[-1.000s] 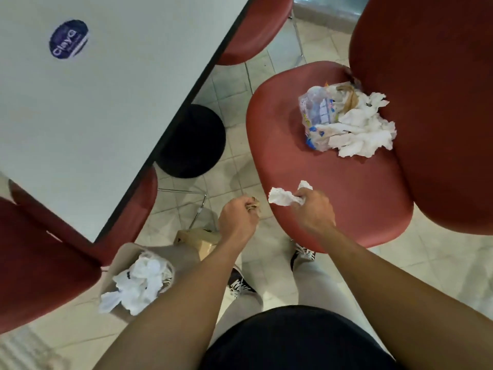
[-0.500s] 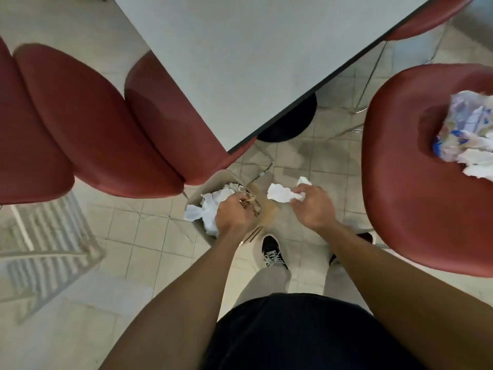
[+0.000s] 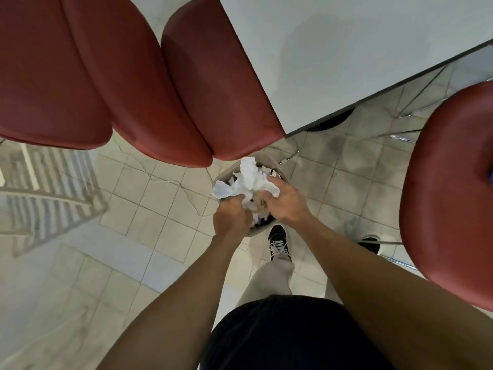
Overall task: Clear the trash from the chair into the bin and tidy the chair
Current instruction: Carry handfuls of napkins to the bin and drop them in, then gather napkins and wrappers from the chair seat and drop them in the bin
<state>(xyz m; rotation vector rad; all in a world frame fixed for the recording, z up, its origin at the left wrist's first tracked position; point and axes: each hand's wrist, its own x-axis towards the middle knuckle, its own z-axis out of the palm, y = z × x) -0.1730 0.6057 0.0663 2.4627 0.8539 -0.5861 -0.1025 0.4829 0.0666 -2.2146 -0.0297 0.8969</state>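
Both hands meet over the bin [image 3: 266, 159], a small beige tub with a smooth rounded rim, standing on pale square floor tiles [image 3: 149, 198] beside the person's black laced shoe [image 3: 278, 243]. The left hand [image 3: 232, 218] has its fingers curled down into crumpled white tissue [image 3: 249, 180] heaped in the bin; the right hand [image 3: 284, 202] has its fingers bent onto the same wad, with a brownish scrap between the two hands. Whether either hand actually grips the paper cannot be told. The chair [image 3: 448, 198], a glossy red moulded shell with rounded edges, stands at right; a speck of blue shows at the frame edge on its seat. More red chairs [image 3: 133, 76] tuck under a matte white table [image 3: 346, 49].
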